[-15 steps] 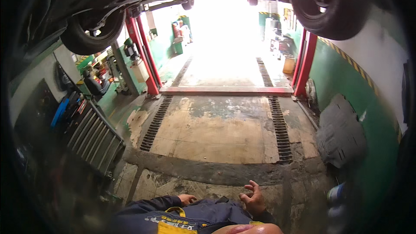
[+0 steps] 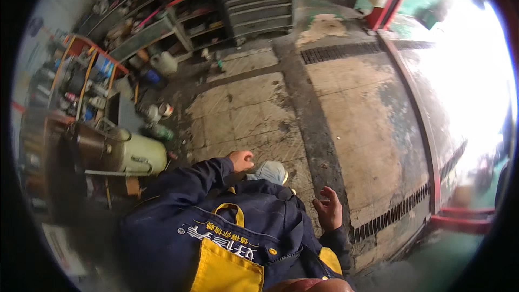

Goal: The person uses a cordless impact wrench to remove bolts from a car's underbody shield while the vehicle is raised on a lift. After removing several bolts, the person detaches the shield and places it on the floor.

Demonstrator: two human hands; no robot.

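Observation:
My left hand hangs low in front of me, its fingers curled in, with nothing showing in it. It is just left of a pale shoe on my foot. My right hand is held away from my body on the right, fingers bent and apart, holding nothing. Both arms are in the dark blue sleeves of a work jacket with yellow patches. Below the hands lies a worn, stained tile floor.
A grey drawer cabinet and cluttered shelves line the far left. Nearer are a rack of bottles and a pale cylindrical tank. Floor grates and a red lift post stand further right.
My view has swung left and down, from the raised car and bright doorway to the shelves and tank. More of my jacket and both hands show now. My left hand is further forward.

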